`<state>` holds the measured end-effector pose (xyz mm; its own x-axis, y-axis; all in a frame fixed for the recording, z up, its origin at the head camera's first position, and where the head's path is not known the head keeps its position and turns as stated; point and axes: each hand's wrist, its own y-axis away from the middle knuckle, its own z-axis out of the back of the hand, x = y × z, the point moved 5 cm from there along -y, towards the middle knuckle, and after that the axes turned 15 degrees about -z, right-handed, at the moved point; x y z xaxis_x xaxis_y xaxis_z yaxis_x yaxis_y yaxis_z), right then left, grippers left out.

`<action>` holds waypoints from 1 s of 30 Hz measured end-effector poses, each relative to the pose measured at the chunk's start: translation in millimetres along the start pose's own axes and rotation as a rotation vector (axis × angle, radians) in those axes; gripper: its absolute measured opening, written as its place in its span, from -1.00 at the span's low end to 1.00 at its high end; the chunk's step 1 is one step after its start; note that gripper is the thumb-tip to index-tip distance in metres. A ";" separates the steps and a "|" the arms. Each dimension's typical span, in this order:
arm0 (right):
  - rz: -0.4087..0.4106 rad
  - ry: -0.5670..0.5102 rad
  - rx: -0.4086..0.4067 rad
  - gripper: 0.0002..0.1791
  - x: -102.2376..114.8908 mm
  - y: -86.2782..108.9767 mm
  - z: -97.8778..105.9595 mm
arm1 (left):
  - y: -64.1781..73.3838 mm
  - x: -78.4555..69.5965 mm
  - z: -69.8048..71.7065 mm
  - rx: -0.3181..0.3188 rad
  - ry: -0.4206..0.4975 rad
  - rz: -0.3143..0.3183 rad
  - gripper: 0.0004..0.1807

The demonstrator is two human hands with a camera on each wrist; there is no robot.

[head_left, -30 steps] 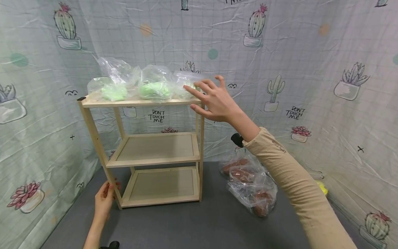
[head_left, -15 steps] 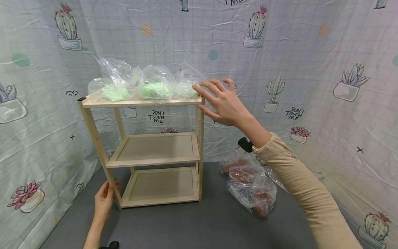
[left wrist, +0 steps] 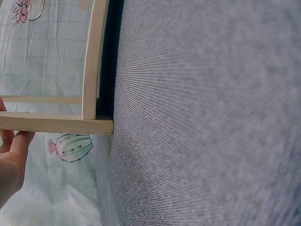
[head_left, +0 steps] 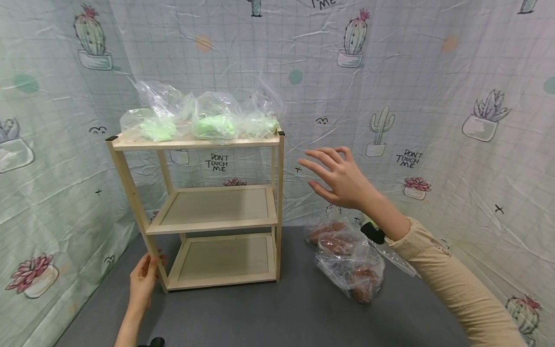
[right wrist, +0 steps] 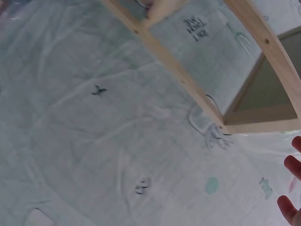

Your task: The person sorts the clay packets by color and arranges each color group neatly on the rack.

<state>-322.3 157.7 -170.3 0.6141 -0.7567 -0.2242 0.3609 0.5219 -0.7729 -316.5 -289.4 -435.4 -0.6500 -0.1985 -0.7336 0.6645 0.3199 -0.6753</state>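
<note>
A light wooden three-tier shelf (head_left: 217,226) stands on the grey surface. My left hand (head_left: 142,279) holds its front left leg (left wrist: 56,123) near the bottom, thumb and fingers on either side of the post. On the top tier lie three clear plastic bags, a left one (head_left: 158,129), a middle one (head_left: 214,126) and a right one (head_left: 262,124), each with something pale green inside. My right hand (head_left: 340,180) hangs in the air right of the shelf, fingers loosely spread and holding nothing. Only its fingertips (right wrist: 292,165) show in the right wrist view.
Clear plastic bags (head_left: 347,255) with reddish-brown lumps inside lie on the grey surface (head_left: 243,318), right of the shelf. A cactus-print sheet (head_left: 312,96) hangs behind and on both sides.
My right hand has drawn away from the right bag on the top tier, moving right and down. That bag's loose plastic now stands up higher. The left hand has stayed on the leg.
</note>
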 end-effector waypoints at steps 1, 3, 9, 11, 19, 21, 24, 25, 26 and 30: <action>0.007 0.000 -0.007 -0.46 -0.9 8.3 -2.1 | 0.2 -0.1 0.3 -0.002 0.003 -0.001 -0.67; 0.015 0.000 -0.019 -0.47 -2.8 26.0 -6.8 | 0.2 -0.4 0.8 -0.007 0.010 -0.004 -0.68; 0.007 0.012 0.000 -0.47 -9.3 85.5 -22.3 | -0.3 -1.4 0.1 0.003 0.023 -0.013 -0.71; 0.006 0.012 0.023 -0.46 -11.5 105.5 -27.2 | -0.1 -1.5 -0.3 0.007 0.019 -0.014 -0.72; 0.006 0.012 0.089 -0.48 -23.5 171.5 -40.6 | 0.3 -1.7 -0.5 -0.009 0.025 -0.006 -0.75; 0.008 0.032 0.115 -0.47 -27.2 186.2 -43.7 | 0.3 -1.4 -0.2 -0.014 0.027 -0.002 -0.75; 0.000 0.044 0.153 -0.44 -33.6 207.2 -48.3 | 0.4 -0.7 0.2 -0.015 0.026 0.002 -0.75; -0.005 0.043 0.159 -0.43 -35.6 213.3 -49.6 | 0.3 -0.6 0.1 -0.012 0.026 0.002 -0.75; -0.010 0.048 0.168 -0.42 -37.5 218.9 -50.4 | 0.1 -0.8 0.1 -0.010 0.025 0.002 -0.74; -0.028 0.045 0.214 -0.40 -44.9 239.3 -54.7 | -0.4 0.1 -0.2 -0.002 0.002 0.007 -0.69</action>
<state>-301.9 295.0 -377.7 0.5719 -0.7862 -0.2343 0.5208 0.5686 -0.6367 -317.0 -289.3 -435.2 -0.6459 -0.1946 -0.7382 0.6683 0.3232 -0.6700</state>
